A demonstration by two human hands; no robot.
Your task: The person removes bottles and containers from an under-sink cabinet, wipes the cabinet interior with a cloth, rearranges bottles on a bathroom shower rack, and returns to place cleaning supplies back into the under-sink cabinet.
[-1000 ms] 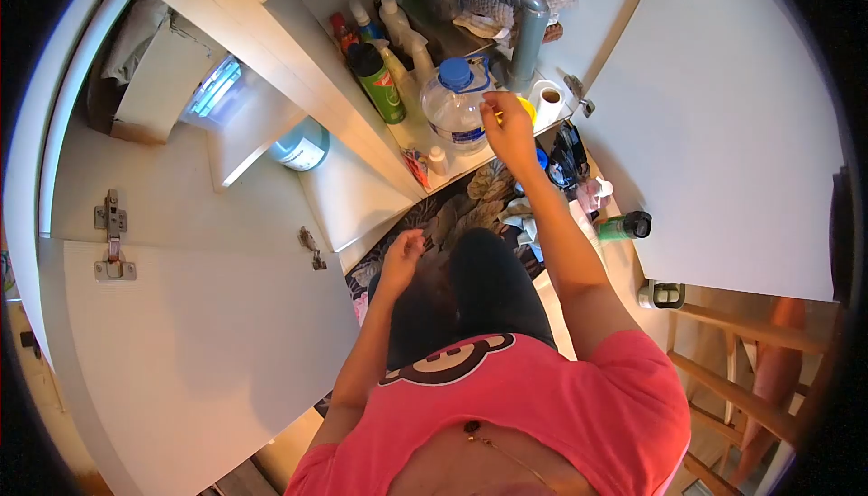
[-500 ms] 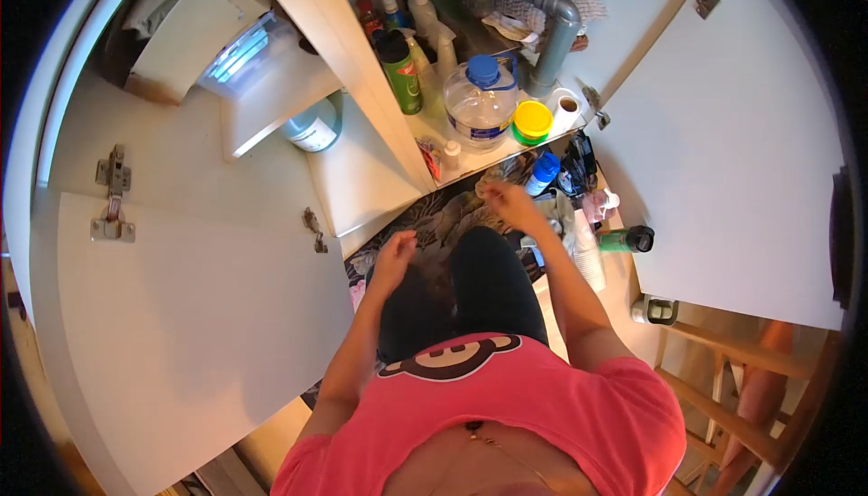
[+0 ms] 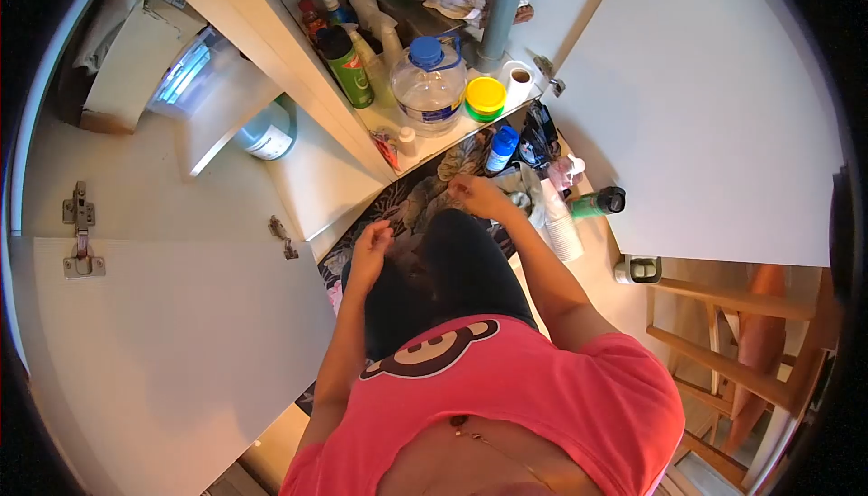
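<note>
Above my lap, my left hand (image 3: pixel 371 247) hovers with its fingers loosely curled, holding nothing. My right hand (image 3: pixel 476 196) is over the dark floral mat (image 3: pixel 420 190), fingers bent and apart, with no object visible in it. On the cabinet shelf (image 3: pixel 432 150) beyond stand a clear jug (image 3: pixel 429 89) with a blue cap, a tub (image 3: pixel 485 99) with a yellow lid, a paper roll (image 3: pixel 518 83), a small white bottle (image 3: pixel 407 141) and a green can (image 3: pixel 347 69). A blue-capped container (image 3: pixel 502 149) sits just past my right hand.
Open cabinet doors flank me, one at left (image 3: pixel 172 342) and one at right (image 3: pixel 705 125). Stacked cups (image 3: pixel 562 229), a green bottle (image 3: pixel 599 202) and a black bag (image 3: pixel 539 134) are on the right. A wooden chair (image 3: pixel 723 360) stands at lower right, beside a person's leg (image 3: pixel 759 333).
My right hand has come back from the yellow-lidded tub to above the mat, without an object. My left hand has stayed over my lap. The view has shifted.
</note>
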